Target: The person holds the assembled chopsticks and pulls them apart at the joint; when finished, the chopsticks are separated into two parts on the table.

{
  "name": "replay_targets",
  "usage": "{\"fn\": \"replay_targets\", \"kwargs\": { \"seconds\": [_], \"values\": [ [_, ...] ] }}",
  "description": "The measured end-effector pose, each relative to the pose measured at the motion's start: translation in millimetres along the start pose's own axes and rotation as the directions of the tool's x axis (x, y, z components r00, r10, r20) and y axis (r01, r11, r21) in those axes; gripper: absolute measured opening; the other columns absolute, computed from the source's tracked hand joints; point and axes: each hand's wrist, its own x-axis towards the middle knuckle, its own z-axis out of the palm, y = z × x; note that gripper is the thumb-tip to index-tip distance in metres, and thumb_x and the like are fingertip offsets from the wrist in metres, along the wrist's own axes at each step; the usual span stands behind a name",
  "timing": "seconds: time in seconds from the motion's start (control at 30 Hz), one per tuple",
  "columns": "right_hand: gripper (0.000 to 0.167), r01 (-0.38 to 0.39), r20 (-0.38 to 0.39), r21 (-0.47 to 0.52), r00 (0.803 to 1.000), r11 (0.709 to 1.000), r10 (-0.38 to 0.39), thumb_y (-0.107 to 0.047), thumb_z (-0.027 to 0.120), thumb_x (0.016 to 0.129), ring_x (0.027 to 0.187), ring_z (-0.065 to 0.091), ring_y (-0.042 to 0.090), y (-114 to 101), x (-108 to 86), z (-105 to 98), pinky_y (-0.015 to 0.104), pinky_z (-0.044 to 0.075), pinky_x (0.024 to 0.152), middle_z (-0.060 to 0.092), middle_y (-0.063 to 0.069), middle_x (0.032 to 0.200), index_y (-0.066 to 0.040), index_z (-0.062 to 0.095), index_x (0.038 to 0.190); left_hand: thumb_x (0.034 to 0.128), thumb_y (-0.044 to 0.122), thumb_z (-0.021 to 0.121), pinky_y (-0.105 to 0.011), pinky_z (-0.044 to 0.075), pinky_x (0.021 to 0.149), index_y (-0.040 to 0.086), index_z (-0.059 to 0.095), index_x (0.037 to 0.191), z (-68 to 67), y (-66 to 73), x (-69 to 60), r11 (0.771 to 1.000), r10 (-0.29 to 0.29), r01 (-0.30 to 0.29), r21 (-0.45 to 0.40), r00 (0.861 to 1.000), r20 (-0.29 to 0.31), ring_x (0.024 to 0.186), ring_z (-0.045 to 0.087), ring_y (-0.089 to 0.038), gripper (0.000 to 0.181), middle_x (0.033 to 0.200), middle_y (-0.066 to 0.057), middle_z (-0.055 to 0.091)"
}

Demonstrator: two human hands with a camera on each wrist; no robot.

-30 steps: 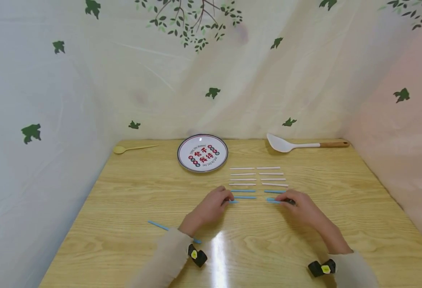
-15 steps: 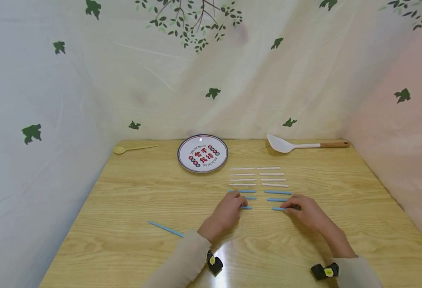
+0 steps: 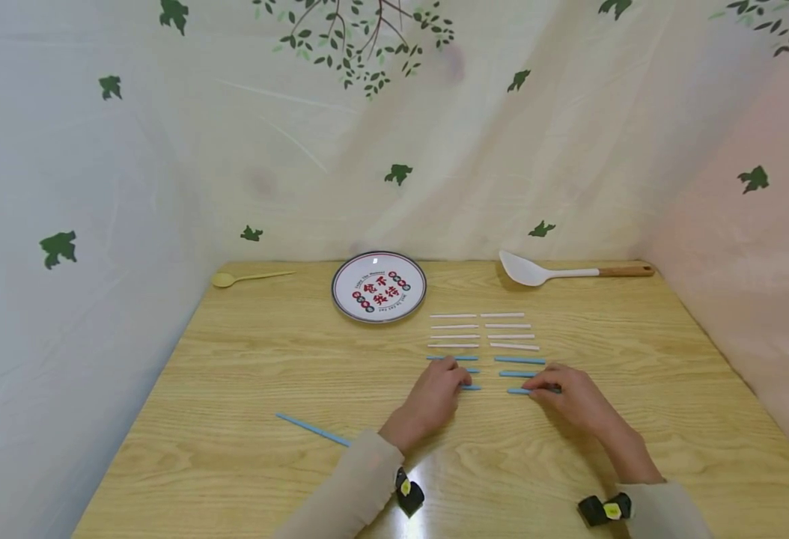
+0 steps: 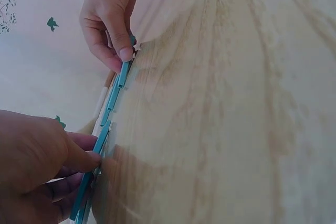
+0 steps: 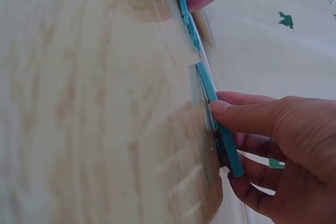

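My left hand (image 3: 430,395) pinches a thin blue stick (image 4: 83,195) between thumb and fingers, low over the wooden table. Opposite it, my right hand (image 3: 575,395) pinches another blue stick (image 5: 229,145) by its middle. The two sticks lie roughly in line, their inner ends apart by a small gap. Just behind them are two rows of blue sticks, such as the back right one (image 3: 519,360); the left hand partly covers those on its side. Farther back lie several rows of white sticks (image 3: 510,336), also in two columns.
A longer blue stick (image 3: 310,427) lies slanted at the left, partly behind my left sleeve. At the back stand a round printed plate (image 3: 379,314), a yellow spoon (image 3: 222,280) and a white spatula (image 3: 525,272) with a wooden handle. Patterned cloth (image 3: 394,217) borders the table (image 3: 233,374).
Both hands have come nearer the front with their blue sticks, away from the row behind. The left hand has also shifted right, narrowing the gap between the two sticks.
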Motion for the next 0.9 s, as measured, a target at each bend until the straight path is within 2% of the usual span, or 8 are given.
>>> {"fn": "replay_targets", "kwargs": {
  "seconds": [0.27,0.63,0.9],
  "values": [
    [0.013,0.019,-0.026,-0.009,0.999,1.0,-0.019,-0.007,0.073,0.081,0.069,0.048,0.003,1.0,-0.7,1.3,0.022,0.042,0.06,0.061,-0.005,0.083,-0.015,0.076,0.09,0.0859,-0.004,0.057,-0.023,0.047,0.084,0.014,0.072,0.1,-0.9,1.5,0.6,1.0,-0.01,0.01,0.013,1.0,0.02,0.089,0.057,-0.016,0.028,0.093,0.0,0.061],
    [0.014,0.018,-0.019,-0.034,1.0,0.999,-0.019,-0.007,0.072,0.082,0.069,0.049,0.004,6.3,0.1,4.3,0.022,0.043,0.06,0.062,-0.005,0.084,-0.016,0.077,0.092,0.0857,-0.004,0.056,-0.023,0.046,0.082,0.013,0.072,0.099,0.9,2.3,0.7,1.0,0.026,-0.026,0.017,1.0,-0.013,0.086,0.056,-0.017,0.027,0.092,0.0,0.061],
    [0.014,0.033,-0.033,-0.018,0.999,0.999,-0.033,-0.008,0.073,0.082,0.068,0.048,0.003,2.8,1.2,3.6,0.022,0.042,0.059,0.061,-0.005,0.083,-0.016,0.077,0.092,0.0869,-0.003,0.056,-0.023,0.045,0.084,0.014,0.072,0.1,1.7,1.7,0.5,0.999,0.022,-0.022,0.028,1.0,0.005,0.088,0.056,-0.016,0.027,0.093,0.001,0.061]
  ]
}}
